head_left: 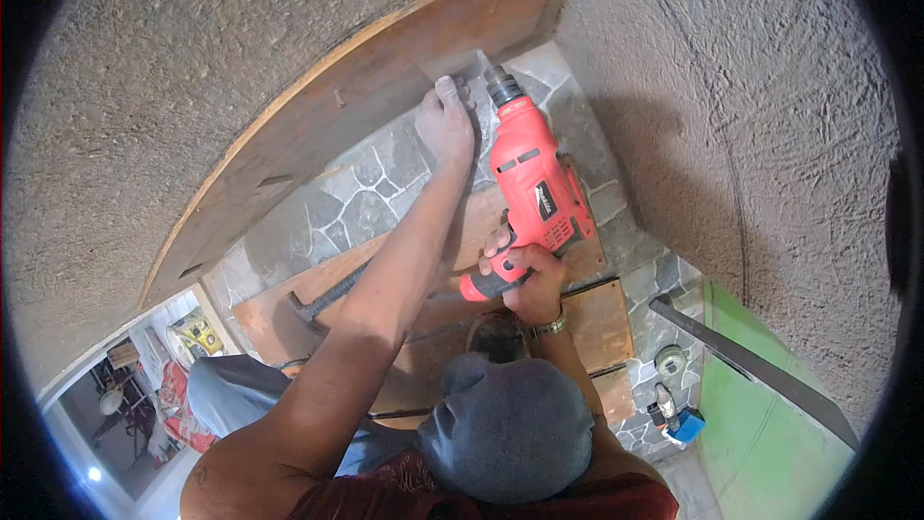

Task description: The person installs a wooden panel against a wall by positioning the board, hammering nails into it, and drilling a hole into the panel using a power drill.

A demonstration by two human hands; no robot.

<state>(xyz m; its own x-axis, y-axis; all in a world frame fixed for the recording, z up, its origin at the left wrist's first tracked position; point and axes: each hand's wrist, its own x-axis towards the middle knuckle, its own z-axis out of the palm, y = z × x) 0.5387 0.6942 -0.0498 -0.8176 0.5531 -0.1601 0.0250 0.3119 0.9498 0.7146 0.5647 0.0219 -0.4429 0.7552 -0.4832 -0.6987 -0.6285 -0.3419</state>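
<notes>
My right hand point(532, 279) is wrapped round the rear handle of a red and black power drill point(525, 159). The drill's chuck and bit point away from me, toward the foot of a brown wooden board point(385, 63) that leans along the rough wall. My left hand point(448, 123), pale with dust, is just left of the chuck. Its fingers are curled with the thumb up, close to the board's lower edge; whatever they hold, if anything, is hidden. The bit's tip is hard to make out against the board.
A dark hammer point(327, 299) lies on flat wooden boards point(587, 327) over the grey stone-pattern floor point(371, 212). A dark metal bar point(751, 366) slants at the right, by a green panel point(741, 424). A round tape-like object point(671, 360) and a blue object point(686, 426) lie nearby.
</notes>
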